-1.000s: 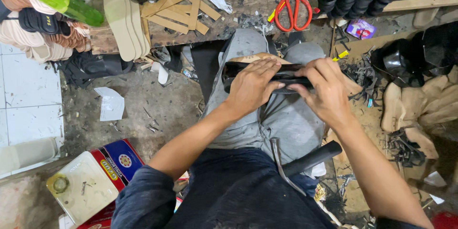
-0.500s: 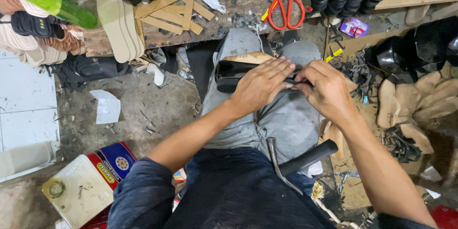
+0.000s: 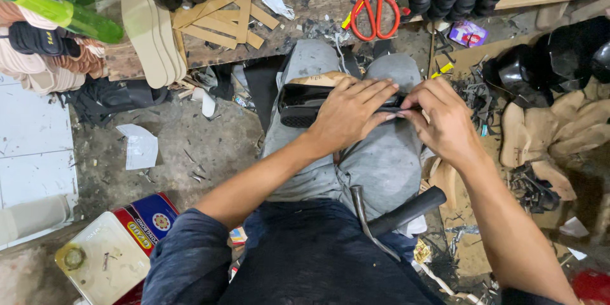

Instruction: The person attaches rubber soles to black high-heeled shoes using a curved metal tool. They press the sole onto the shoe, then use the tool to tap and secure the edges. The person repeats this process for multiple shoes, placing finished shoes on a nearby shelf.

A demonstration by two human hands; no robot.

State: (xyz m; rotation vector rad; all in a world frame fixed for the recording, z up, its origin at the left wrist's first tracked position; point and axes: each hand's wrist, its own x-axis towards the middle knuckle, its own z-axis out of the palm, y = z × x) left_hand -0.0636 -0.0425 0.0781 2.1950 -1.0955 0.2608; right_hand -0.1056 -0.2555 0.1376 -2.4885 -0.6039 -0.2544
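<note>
A black shoe [image 3: 298,105] lies sideways across my knees, its ridged black sole facing me and a tan insole edge [image 3: 321,79] showing behind it. My left hand [image 3: 349,114] lies flat over the shoe's middle and presses it down on my grey trousers. My right hand [image 3: 445,121] pinches the shoe's right end with its fingertips. Whether a small tool sits between those fingers is hidden.
A curved metal tool with a black handle [image 3: 406,211] rests on my lap. Orange-handled scissors [image 3: 376,14] lie on the bench beyond my knees, by wooden strips [image 3: 238,16] and beige soles [image 3: 143,28]. A green bottle [image 3: 60,13] is top left, a tin [image 3: 108,255] bottom left, and wooden lasts [image 3: 559,133] at right.
Both hands stay on the shoe. My left hand has flattened and spread further over it, and my right hand has shifted slightly along the shoe's right end.
</note>
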